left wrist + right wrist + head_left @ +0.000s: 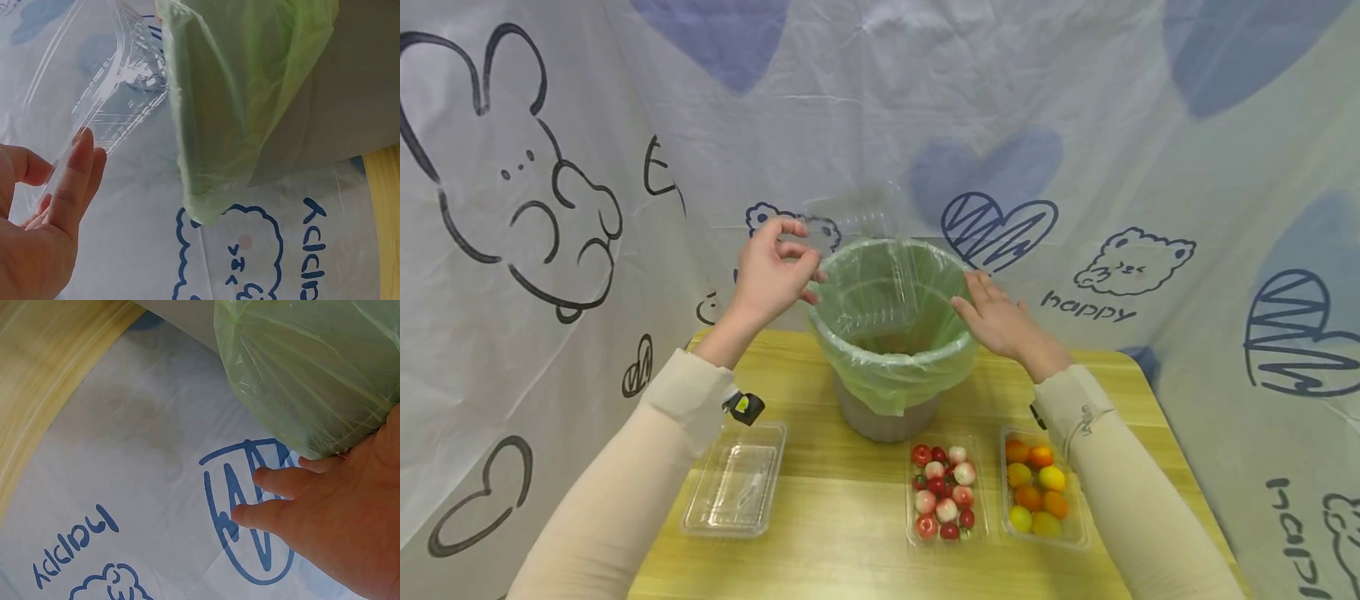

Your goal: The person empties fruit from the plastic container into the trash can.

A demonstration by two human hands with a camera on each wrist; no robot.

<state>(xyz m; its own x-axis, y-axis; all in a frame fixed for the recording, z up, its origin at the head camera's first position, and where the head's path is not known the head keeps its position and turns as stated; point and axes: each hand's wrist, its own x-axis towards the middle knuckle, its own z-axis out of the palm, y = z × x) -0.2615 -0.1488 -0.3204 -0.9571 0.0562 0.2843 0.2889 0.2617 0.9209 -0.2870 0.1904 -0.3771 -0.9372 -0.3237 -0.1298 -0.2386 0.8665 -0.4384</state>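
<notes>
My left hand point(777, 271) pinches the edge of a clear plastic container point(128, 78) between thumb and fingers. The see-through container is tilted above and partly inside the mouth of a grey trash bin point(889, 419). A thin green trash bag point(891, 385) lines the bin and folds out over its rim. On the rim's right side rests my right hand point(1000, 317), its fingers extended against the bag. In the right wrist view, its fingertips point(250, 515) reach past the bag's edge. The bin's bottom is hard to make out.
At the left of the wooden table point(838, 533) lies a clear plastic tray point(741, 487). One clear box point(912, 533) of small red and pale fruits stands in front of the bin. Another point(1078, 537), right, holds orange and yellow fruits. Printed curtains surround the table.
</notes>
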